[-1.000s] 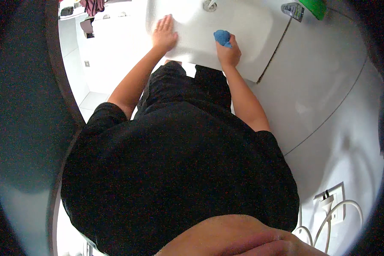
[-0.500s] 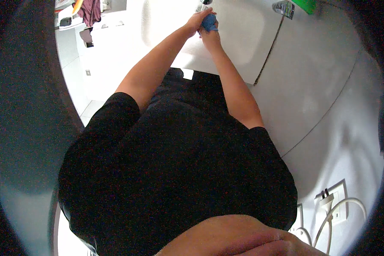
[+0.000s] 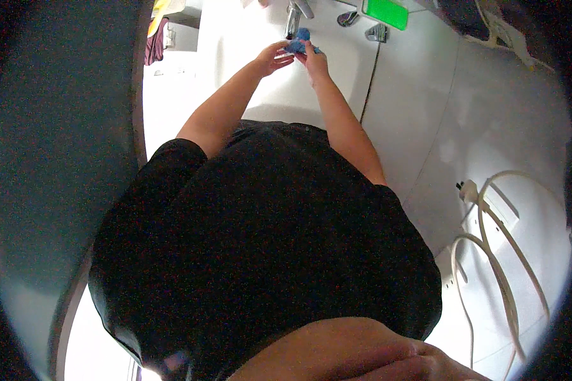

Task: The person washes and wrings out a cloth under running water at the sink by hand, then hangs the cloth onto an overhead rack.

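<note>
A white bathroom with tiled walls and a white basin (image 3: 337, 82) fills the upper part of the view, bent by the lens, with the person's black shirt taking up the middle. Over the basin, both hands meet on a small blue cloth (image 3: 299, 43): the right hand (image 3: 314, 61) pinches it from the right side with fingers curled closed around the bunched fabric, while the left hand (image 3: 271, 57) touches it from the left, fingertips closed against its lower edge. The cloth sits bunched between the two hands, just below the chrome tap (image 3: 293, 18), near its spout; whether it touches the metal cannot be told. Both bare forearms stretch up from the shirt toward the basin. Just right of the tap, on the basin's far rim, lies a bright green flat object (image 3: 385, 13), with a small chrome fitting (image 3: 376, 32) beside it. Farther right, low on the wall, white cables (image 3: 489, 254) loop down from a white socket (image 3: 489, 219). At the upper left a dark red cloth (image 3: 156, 43) hangs.
</note>
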Demonstrator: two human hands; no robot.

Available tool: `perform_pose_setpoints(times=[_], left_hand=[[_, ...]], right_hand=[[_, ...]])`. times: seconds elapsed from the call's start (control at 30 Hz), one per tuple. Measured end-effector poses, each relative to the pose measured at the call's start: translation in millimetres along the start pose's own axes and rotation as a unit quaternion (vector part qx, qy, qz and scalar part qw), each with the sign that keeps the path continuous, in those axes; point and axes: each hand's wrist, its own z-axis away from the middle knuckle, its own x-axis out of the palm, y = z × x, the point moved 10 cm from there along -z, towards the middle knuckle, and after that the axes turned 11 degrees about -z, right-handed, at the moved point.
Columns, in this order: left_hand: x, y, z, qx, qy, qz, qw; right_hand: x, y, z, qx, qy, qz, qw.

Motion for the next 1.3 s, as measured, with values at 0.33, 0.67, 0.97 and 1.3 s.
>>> perform_pose_setpoints(times=[0.33,0.67,0.97,1.3], left_hand=[[23,-9,7,-0.088,-0.037,0.037,0.995],[18,25,-7,0.059,-0.010,-0.203,0.977],[12,58,-14,0.256,0.031,-0.490,0.833],[23,76,-23,0.279,0.081,-0.551,0.782]], right_hand=[[20,-38,32,-0.028,-0.027,-0.098,0.994],[5,-31,24,0.046,-0.017,-0.156,0.986],[23,-33,21,0.068,-0.060,-0.145,0.985],[-7,-51,-18,-0.072,-0.036,0.098,0.992]])
